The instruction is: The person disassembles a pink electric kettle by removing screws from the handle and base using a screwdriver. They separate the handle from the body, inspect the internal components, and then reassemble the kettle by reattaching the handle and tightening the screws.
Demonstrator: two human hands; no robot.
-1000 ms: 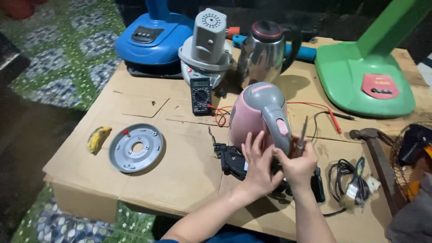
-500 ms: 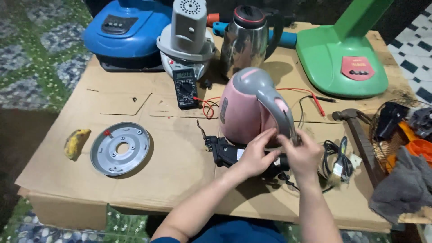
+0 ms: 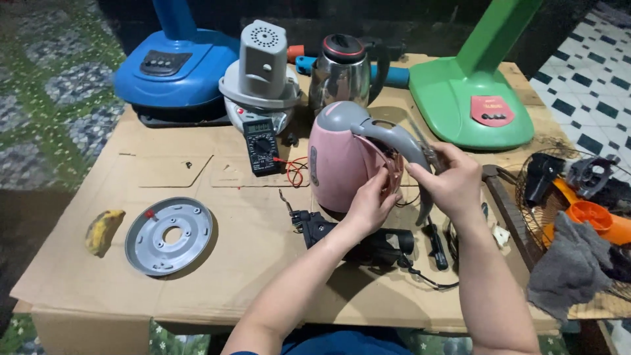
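Note:
A pink electric kettle (image 3: 335, 161) with a grey lid and grey handle stands on the cardboard-covered table (image 3: 243, 263). My left hand (image 3: 371, 204) presses against the kettle's side by the handle, fingers curled at its opened part. My right hand (image 3: 450, 181) grips a thin metal tool, likely pliers (image 3: 426, 150), held against the grey handle. Below my hands lie a black base part (image 3: 328, 230) with a cord and a black-handled screwdriver (image 3: 435, 242).
A multimeter (image 3: 261, 144) with red leads, a grey round plate (image 3: 169, 235) and a yellow sponge (image 3: 103, 230) lie to the left. Behind stand a blue fan base (image 3: 174, 69), a grey appliance (image 3: 261, 72), a steel kettle (image 3: 342, 72) and a green fan base (image 3: 470, 105). Fan parts and a grey cloth (image 3: 572, 269) sit right.
Both hands rose from the black base part up to the kettle's handle. The right hand now holds the metal tool at the handle. The view has shifted slightly.

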